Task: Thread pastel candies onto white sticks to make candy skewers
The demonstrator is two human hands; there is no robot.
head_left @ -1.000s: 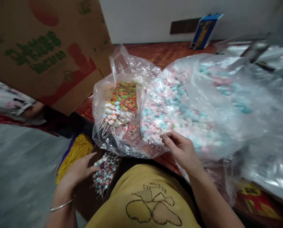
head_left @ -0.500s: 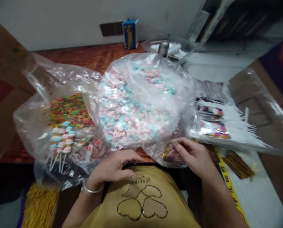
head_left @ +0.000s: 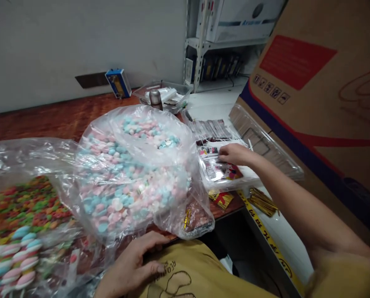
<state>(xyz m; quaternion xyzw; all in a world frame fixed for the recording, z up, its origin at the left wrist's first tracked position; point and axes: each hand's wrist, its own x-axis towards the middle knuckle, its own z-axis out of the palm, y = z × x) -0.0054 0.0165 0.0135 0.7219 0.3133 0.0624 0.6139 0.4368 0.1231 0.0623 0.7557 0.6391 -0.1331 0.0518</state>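
My right hand (head_left: 234,155) reaches into a clear plastic tray (head_left: 247,181). Its fingers are bent together over shiny printed packets (head_left: 214,165) and white sticks there; what the fingertips grip, if anything, is hidden. My left hand (head_left: 138,261) rests by the table edge in front of my shirt, thumb and fingers apart, holding nothing. Beyond it a large clear bag of pink, blue and white candies (head_left: 119,182) lies open. Orange, red and green ring candies (head_left: 32,203) fill another bag at left. Candy skewers on white sticks (head_left: 17,260) lie at lower left.
A big cardboard box (head_left: 321,111) stands at right, beside gold twist ties (head_left: 262,202) and yellow printed tape (head_left: 268,240). Along the back are a blue box (head_left: 118,83), a metal shaker-like container (head_left: 155,99) and a clear bin (head_left: 181,99). A white shelf (head_left: 200,45) stands behind.
My view has turned right. My right hand has moved from the near corner of the candy bag to the packets in the tray. My left hand stays near the table edge.
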